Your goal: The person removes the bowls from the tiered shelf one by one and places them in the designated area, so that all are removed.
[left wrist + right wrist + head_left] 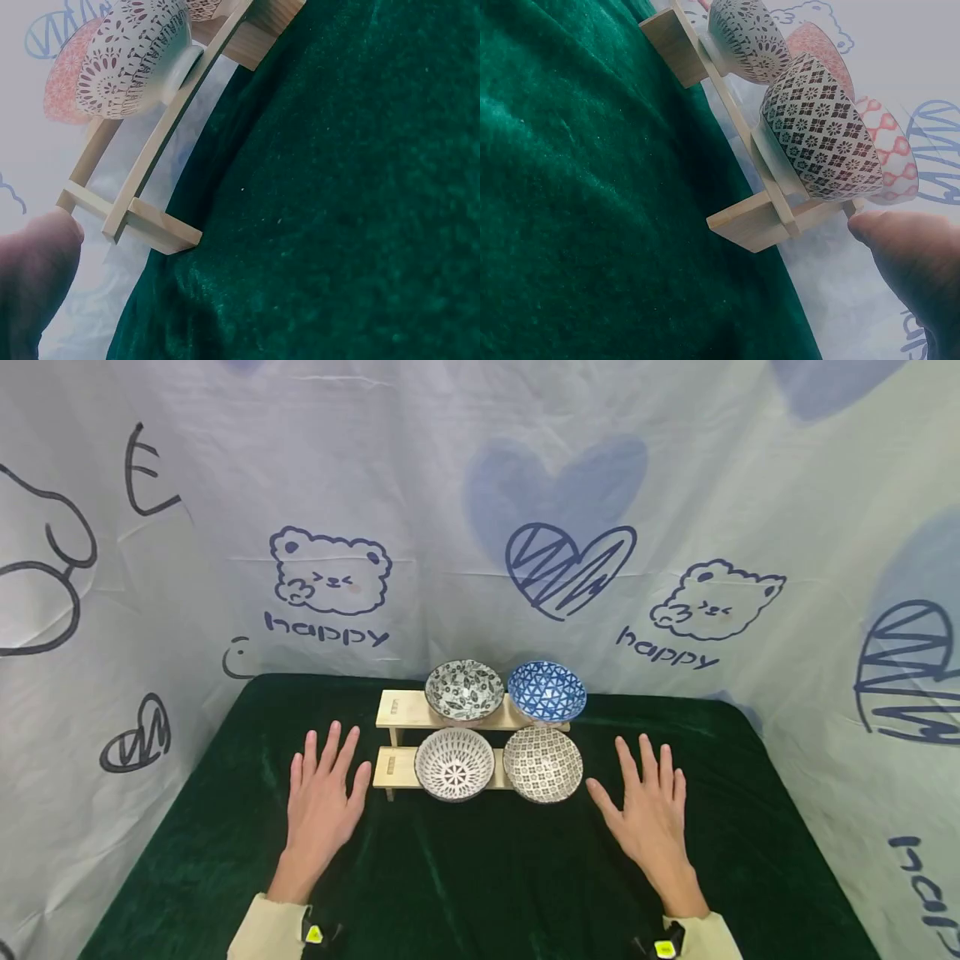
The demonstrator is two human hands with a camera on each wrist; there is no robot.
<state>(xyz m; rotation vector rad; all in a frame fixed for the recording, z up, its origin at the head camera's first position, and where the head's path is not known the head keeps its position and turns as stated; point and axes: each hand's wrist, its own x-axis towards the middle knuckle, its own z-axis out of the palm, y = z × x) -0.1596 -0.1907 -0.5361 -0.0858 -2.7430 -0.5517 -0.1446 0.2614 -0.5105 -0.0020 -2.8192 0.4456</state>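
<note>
My left hand (322,802) and right hand (647,814) are both open and hold nothing, fingers straight and spread over the green cloth (450,877); I cannot tell whether the palms touch it. Between them, a little farther off, is the near wooden stand (403,767), its left end just beside my left thumb. It bears the near left bowl (454,765) and the near right bowl (543,765), the latter just beside my right thumb. Beyond, the far wooden stand (405,710) carries the far left bowl (464,691) and the far right bowl (547,692).

My sleeves are cut off at the near edge. From above, the near right bowl hides the near stand's right end, which the right wrist view does show. Each wrist view takes in little of my hand beyond a thumb, and bowls are cropped at the left one's top edge.

The near left bowl is white, with dark strokes raying from a star-like centre; the near right one has a tight grey-brown lattice. Farther back, the left bowl wears dark leafy sprigs on white, the right one blue triangles. Behind hangs a pale backdrop (435,527) with hearts and bear faces.
</note>
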